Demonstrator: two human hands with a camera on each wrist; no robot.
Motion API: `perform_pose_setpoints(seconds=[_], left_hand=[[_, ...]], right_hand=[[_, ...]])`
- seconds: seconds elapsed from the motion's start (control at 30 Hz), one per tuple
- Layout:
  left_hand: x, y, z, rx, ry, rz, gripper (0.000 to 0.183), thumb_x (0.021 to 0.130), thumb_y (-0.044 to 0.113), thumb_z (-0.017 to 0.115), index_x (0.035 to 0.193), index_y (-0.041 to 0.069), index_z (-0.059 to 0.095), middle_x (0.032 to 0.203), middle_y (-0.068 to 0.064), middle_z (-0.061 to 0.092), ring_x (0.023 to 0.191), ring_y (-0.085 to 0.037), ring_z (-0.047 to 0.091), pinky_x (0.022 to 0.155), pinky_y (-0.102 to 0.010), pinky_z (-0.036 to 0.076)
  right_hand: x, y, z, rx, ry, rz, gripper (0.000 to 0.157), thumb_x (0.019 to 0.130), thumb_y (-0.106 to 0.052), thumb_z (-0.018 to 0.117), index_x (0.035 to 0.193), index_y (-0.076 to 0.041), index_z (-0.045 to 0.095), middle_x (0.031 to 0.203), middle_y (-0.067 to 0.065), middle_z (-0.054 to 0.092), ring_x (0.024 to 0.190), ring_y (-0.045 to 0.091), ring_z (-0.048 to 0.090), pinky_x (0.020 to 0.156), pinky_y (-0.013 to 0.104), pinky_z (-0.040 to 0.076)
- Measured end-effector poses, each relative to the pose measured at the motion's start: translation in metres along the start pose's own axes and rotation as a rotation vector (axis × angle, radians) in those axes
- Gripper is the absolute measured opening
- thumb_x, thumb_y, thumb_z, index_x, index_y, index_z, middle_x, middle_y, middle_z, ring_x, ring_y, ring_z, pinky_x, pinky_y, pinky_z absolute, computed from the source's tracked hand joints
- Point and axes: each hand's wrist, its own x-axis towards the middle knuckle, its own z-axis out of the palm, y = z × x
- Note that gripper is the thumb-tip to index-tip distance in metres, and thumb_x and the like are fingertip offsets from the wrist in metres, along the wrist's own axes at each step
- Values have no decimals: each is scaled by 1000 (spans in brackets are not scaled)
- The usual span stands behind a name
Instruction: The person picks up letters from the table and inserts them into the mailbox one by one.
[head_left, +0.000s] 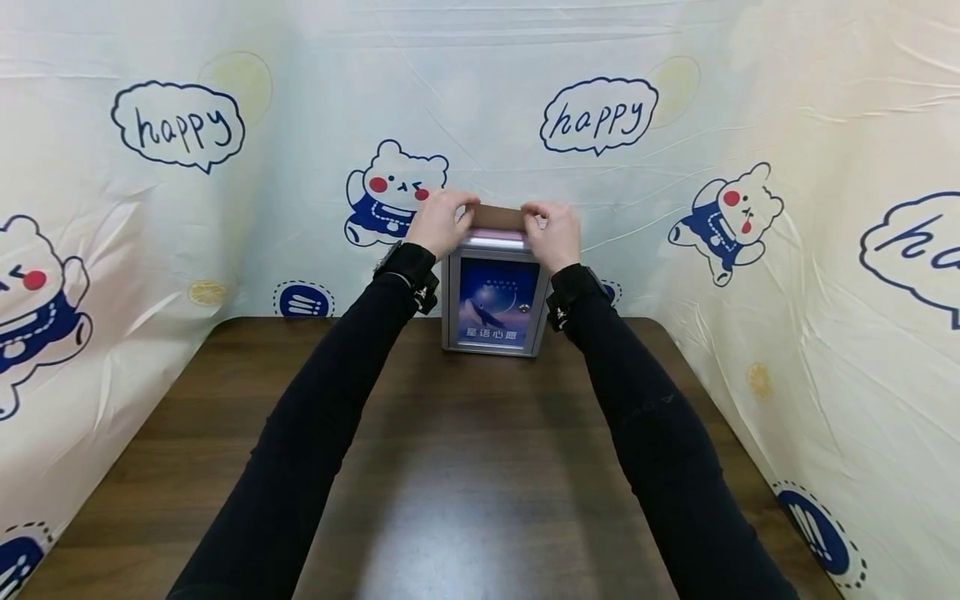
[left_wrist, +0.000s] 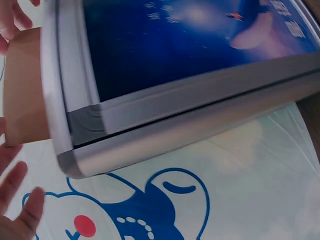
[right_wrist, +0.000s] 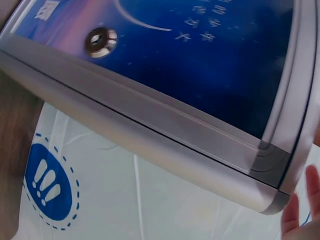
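A silver-framed box (head_left: 453,308) stands upright at the far end of the table, its blue front panel (head_left: 495,292) printed with a whale and white characters. A round lock (right_wrist: 101,42) is set in that panel. Above the box's top edge shows a flat brown piece of cardboard (head_left: 499,218); its lower part is hidden by the box. At the cardboard's left end, my left hand (head_left: 438,223) grips with thumb and fingers. My right hand (head_left: 557,235) holds the opposite end the same way. Only fingertips (right_wrist: 312,185) of the right hand appear in its wrist view.
The brown wooden table (head_left: 450,467) stretches toward me. A pale cloth (head_left: 480,83) with bears and "happy" bubbles hangs close behind the box and along both sides. Black sleeves (head_left: 315,425) and wrist-worn cameras (head_left: 408,271) flank the box.
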Motion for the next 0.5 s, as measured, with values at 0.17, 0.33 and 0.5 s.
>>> perform_pose_setpoints(seconds=[0.17, 0.33, 0.5], left_hand=[[-5, -2, 9, 61, -55, -44, 27, 101, 21, 55, 123, 11, 68, 122, -8, 63, 119, -25, 52, 102, -40, 39], [-9, -6, 14, 53, -85, -54, 35, 102, 29, 53, 131, 12, 62, 134, -7, 58, 129, -24, 47, 108, -42, 33], [-22, -10, 14, 59, -117, -30, 48, 102, 39, 49, 142, 12, 51, 151, -10, 41, 142, -25, 30, 115, -43, 21]], right_hand=[[-8, 2, 2, -78, -53, 76, 24, 94, -12, 56, 109, -9, 75, 114, 10, 67, 116, 28, 49, 103, 44, 29], [-13, 5, 0, -87, -87, 108, 28, 97, -15, 52, 116, -10, 72, 123, 13, 62, 125, 27, 44, 106, 46, 25], [-25, 10, -11, -98, -118, 97, 38, 102, -28, 49, 132, -10, 61, 140, 13, 53, 140, 29, 30, 114, 46, 14]])
